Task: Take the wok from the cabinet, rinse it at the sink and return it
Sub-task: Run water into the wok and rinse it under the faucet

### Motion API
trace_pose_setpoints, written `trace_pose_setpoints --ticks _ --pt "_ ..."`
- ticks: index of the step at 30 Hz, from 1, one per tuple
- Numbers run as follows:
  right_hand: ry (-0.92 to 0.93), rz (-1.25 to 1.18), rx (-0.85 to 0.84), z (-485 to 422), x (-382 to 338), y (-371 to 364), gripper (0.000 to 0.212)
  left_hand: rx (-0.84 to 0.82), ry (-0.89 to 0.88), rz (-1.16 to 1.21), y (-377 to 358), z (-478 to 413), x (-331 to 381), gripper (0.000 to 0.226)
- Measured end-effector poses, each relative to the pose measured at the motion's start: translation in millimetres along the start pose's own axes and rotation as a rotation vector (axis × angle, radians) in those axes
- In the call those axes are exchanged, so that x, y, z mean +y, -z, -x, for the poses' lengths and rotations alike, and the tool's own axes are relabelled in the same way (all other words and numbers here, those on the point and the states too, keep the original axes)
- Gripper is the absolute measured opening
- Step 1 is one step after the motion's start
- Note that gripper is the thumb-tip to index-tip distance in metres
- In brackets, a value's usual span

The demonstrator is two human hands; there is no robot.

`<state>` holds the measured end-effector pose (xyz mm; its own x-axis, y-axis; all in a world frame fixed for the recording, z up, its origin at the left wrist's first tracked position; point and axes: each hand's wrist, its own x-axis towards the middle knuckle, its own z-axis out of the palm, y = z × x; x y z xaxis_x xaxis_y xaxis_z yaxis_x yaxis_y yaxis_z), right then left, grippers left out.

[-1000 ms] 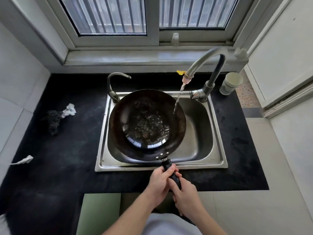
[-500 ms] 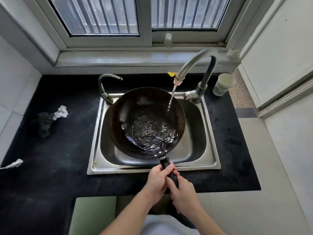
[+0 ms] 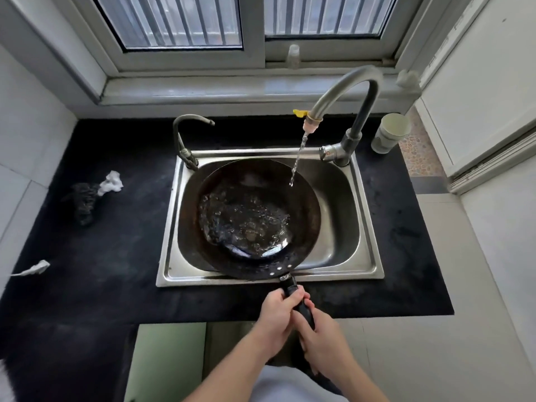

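Black tabletop runs under a barred window and carries one steel sink with a single basin. One dark wok sits tilted inside that basin, its near rim over the sink's front edge and its black handle reaching out over the tabletop toward the person. A pool of water lies in the wok's bowl. Two hands share the handle: the left hand has its grip clamped round the part nearer the wok, and the right hand has its grip clamped round the end just behind it, the two touching. Two taps stand at the sink's back edge: a small one at the left corner, and a tall curved faucet at the right, from which one thin stream falls onto the wok's far right wall. One pale cup stands at the tabletop's right rear corner. On the left lie one dark scrubber with one white wad touching it, and one white scrap near the left edge. Open basin shows to the wok's right.
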<state>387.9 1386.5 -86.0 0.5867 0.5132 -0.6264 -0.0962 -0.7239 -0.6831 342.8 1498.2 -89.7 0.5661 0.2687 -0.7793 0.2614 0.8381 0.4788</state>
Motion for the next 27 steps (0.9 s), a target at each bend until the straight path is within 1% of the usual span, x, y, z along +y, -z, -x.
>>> trace_pose_setpoints --ticks 3,6,10,13,14,17,20,24,27 --pt "-0.008 -0.023 0.040 0 8 4 0.039 -0.019 0.020 -0.018 -10 -3 -1 0.011" --pt "-0.006 -0.028 0.046 -4 2 10 0.023 -0.034 0.016 -0.022 -18 -7 3 0.010" --pt "0.005 -0.020 0.056 -14 -8 12 0.025 -0.035 -0.004 -0.066 -21 -9 15 0.014" --pt "0.012 -0.004 0.036 -17 -13 9 0.048 -0.037 -0.028 -0.056 -16 -4 23 0.011" --pt "0.008 -0.007 0.028 -18 -12 7 0.053 -0.030 -0.032 -0.051 -14 -2 24 0.011" --pt "0.002 -0.006 0.013 -19 -10 1 0.053 0.016 -0.036 -0.044 -6 3 24 0.010" --pt "0.005 -0.022 0.002 -11 -6 -5 0.058 0.031 -0.014 -0.003 1 3 15 0.009" --pt "-0.034 -0.063 0.001 -1 0 -4 0.046 0.004 0.028 -0.006 1 0 3 0.009" --pt "-0.051 -0.054 0.006 1 4 0 0.034 -0.025 0.049 -0.019 -7 -2 -1 0.008"
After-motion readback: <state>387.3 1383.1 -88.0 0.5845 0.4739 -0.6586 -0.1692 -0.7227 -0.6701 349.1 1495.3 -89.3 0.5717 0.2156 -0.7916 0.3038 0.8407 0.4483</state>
